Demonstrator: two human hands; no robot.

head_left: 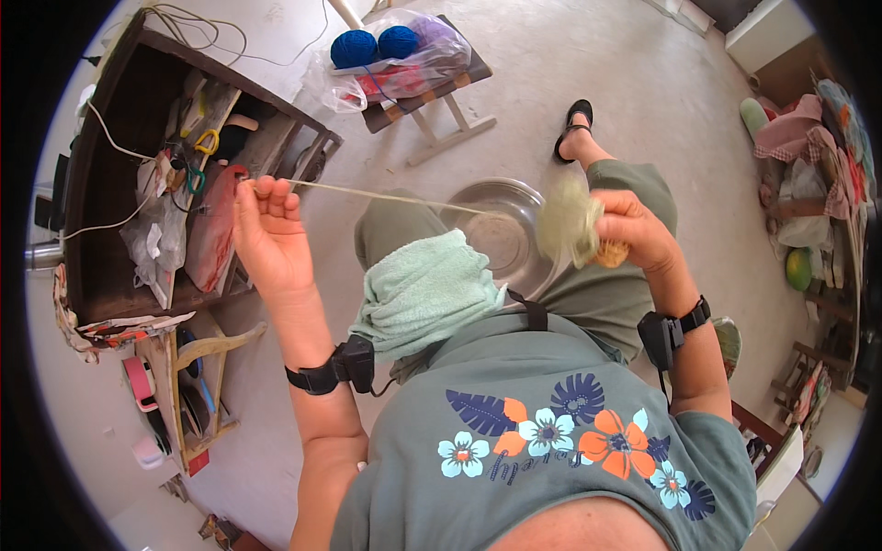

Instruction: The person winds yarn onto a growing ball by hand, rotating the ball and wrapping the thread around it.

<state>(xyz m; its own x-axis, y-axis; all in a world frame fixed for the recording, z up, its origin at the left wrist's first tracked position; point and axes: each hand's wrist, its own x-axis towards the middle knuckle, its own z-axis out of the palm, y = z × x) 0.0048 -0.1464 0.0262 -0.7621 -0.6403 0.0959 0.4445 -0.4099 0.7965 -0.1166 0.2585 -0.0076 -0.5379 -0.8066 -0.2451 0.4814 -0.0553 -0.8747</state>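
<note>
My left hand (273,234) is raised at the left, thumb and fingertips pinching one end of a pale yellow-green strand of yarn (386,196). The strand runs nearly straight across my lap toward my right hand (638,225). That hand is closed around a pale yellow-green yarn bundle (565,219), smeared by motion. A tan-orange piece (610,253) shows under its fingers; its kind is unclear. Below the strand, a shiny metal basin (469,193) sits between my legs, partly hidden by the bundle. A folded mint-green towel (423,292) lies over my left thigh.
A dark wooden cabinet (101,248) at the left holds yellow-handled scissors (208,141) and plastic bags. Ahead, a small stool (455,78) bears blue yarn balls (354,49) in a clear bag. Shelves with cloths (797,129) line the right side.
</note>
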